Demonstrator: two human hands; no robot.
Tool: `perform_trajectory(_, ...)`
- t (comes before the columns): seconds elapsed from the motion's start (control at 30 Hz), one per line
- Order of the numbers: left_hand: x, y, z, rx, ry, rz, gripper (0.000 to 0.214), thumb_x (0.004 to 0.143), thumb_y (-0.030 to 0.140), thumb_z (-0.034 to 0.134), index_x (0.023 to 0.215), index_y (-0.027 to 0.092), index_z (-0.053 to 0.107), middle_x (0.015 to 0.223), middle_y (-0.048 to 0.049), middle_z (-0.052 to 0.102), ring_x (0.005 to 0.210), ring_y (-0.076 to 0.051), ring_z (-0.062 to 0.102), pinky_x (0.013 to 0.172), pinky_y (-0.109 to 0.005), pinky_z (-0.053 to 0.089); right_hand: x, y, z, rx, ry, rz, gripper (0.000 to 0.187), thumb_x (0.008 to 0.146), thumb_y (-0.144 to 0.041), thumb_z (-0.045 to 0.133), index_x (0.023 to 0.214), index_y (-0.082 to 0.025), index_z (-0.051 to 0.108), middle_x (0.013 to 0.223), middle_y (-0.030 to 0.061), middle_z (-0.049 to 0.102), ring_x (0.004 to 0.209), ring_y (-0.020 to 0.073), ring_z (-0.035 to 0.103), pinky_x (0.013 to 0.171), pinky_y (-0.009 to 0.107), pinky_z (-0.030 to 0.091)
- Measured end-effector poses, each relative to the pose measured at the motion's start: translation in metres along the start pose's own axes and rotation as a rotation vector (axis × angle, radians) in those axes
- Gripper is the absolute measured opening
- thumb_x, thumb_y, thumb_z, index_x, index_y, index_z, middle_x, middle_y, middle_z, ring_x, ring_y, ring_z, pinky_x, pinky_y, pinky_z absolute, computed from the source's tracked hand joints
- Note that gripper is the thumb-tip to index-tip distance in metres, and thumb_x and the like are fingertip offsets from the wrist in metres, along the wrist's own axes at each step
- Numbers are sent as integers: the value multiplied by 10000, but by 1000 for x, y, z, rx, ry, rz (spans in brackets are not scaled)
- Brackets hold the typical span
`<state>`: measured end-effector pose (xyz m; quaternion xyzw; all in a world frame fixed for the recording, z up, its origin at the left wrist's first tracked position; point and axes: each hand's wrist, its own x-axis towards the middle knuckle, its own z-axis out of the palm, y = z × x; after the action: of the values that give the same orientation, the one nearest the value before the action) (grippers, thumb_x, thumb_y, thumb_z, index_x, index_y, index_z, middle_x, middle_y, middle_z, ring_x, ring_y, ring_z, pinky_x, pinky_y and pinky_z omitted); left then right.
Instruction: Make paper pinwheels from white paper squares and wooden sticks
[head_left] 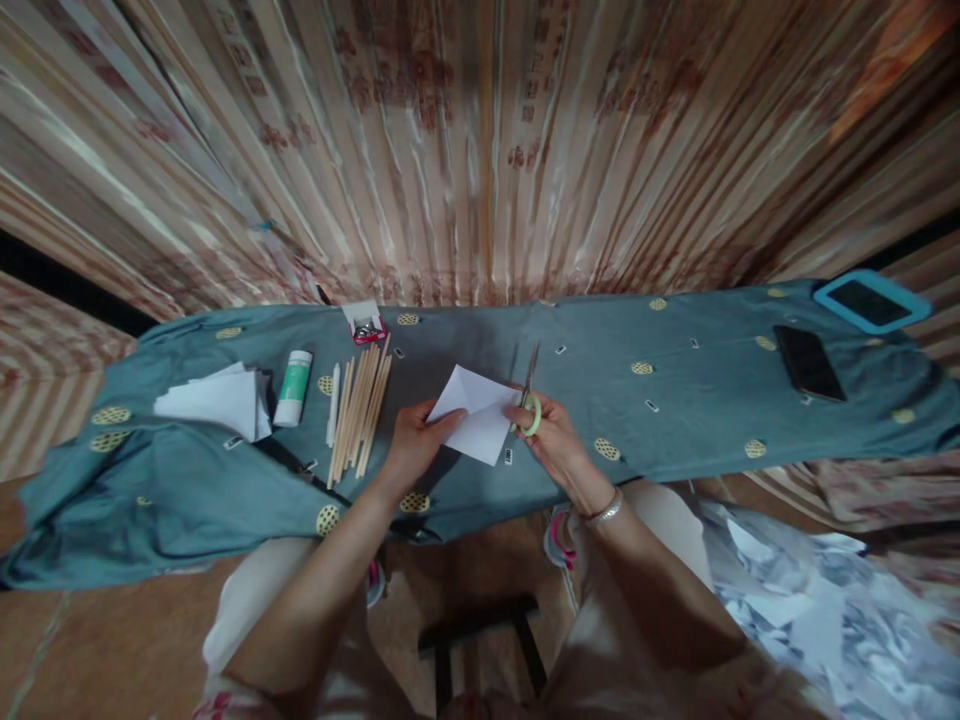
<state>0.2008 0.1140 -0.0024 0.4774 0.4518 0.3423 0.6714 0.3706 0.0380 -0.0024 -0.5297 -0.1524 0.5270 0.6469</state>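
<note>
My left hand (417, 440) pinches the left edge of a folded white paper (478, 414) held over the blue cloth-covered table (675, 420). My right hand (551, 435) grips green-handled scissors (530, 392), whose blades point away from me beside the paper's right edge. Both hands are closed around what they hold.
Left of the hands lie a bundle of wooden sticks (361, 408), a white pen (333, 404), a glue stick (293, 388), a stack of white paper (217, 402) and a small box of staples (366, 323). A black phone (808, 362) and a blue-cased device (870, 300) lie far right. Paper scraps (810, 610) cover the floor.
</note>
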Motion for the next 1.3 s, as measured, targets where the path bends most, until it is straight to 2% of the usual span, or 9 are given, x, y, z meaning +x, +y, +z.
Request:
perform_trajectory(0.1, -4, 2, 4, -214, -30, -29, 403, 553, 398, 893, 802, 105, 773, 716, -55, 743, 629, -165, 654, 616, -256, 512, 3, 1, 1, 26, 18, -12, 378, 423, -236, 922, 742, -184, 728, 580, -69, 609, 498, 46, 470, 470, 187, 354)
perform_trajectory(0.2, -7, -2, 9, -346, -86, -66, 424, 566, 410, 900, 834, 110, 768, 795, -80, 764, 724, -195, 695, 687, -285, 558, 5, 0, 1, 41, 46, -21, 389, 444, -241, 904, 794, -191, 743, 600, -62, 630, 500, 54, 473, 468, 196, 348)
perform_trajectory(0.4, -6, -12, 16, -357, -17, -106, 432, 565, 405, 905, 832, 107, 743, 848, -94, 770, 749, -208, 705, 683, -305, 583, 6, 1, 2, 31, 19, -37, 401, 453, -255, 904, 800, -185, 716, 555, -84, 578, 494, 52, 464, 484, 196, 351)
perform_trajectory(0.67, -5, 0, 15, -401, 53, -98, 487, 481, 346, 954, 843, 110, 728, 850, -51, 768, 702, -157, 701, 652, -231, 587, -1, 0, -2, -45, -53, -105, 413, 545, -447, 892, 726, -170, 645, 570, -56, 586, 497, 56, 472, 463, 196, 331)
perform_trajectory(0.73, -2, 3, 12, -428, 82, -77, 460, 524, 303, 941, 887, 131, 717, 875, -36, 769, 718, -151, 707, 664, -228, 590, -7, 1, -4, -82, -90, -90, 473, 605, -562, 838, 782, -172, 638, 606, -24, 632, 523, 78, 529, 439, 193, 305)
perform_trajectory(0.83, 4, 8, 6, -454, 104, -84, 308, 704, 263, 843, 951, 163, 687, 900, -30, 769, 755, -157, 724, 698, -257, 598, -16, 7, -5, -135, -163, -35, 564, 649, -688, 751, 828, -171, 617, 653, 22, 685, 546, 102, 585, 402, 185, 269)
perform_trajectory(1.0, 12, 9, -1, -456, 24, -133, 190, 944, 297, 592, 1089, 187, 649, 937, -47, 771, 813, -191, 742, 831, -385, 598, -31, 19, -2, -246, -315, 31, 617, 690, -703, 716, 981, -167, 621, 750, 42, 711, 632, 134, 658, 415, 176, 351)
perform_trajectory(1.13, 13, 8, -2, -442, 29, -180, 224, 987, 332, 504, 1022, 176, 661, 847, -55, 775, 757, -209, 743, 808, -374, 602, -36, 24, 0, -315, -459, 105, 637, 680, -680, 743, 1054, -179, 624, 822, 34, 702, 697, 140, 677, 459, 172, 428)
perform_trajectory(1.3, 10, 12, -1, -449, 9, -193, 241, 973, 321, 530, 1095, 145, 642, 853, -74, 774, 775, -229, 750, 787, -372, 609, -34, 26, -1, -335, -527, 137, 654, 684, -697, 729, 1067, -173, 652, 838, 31, 689, 687, 117, 651, 475, 163, 453)
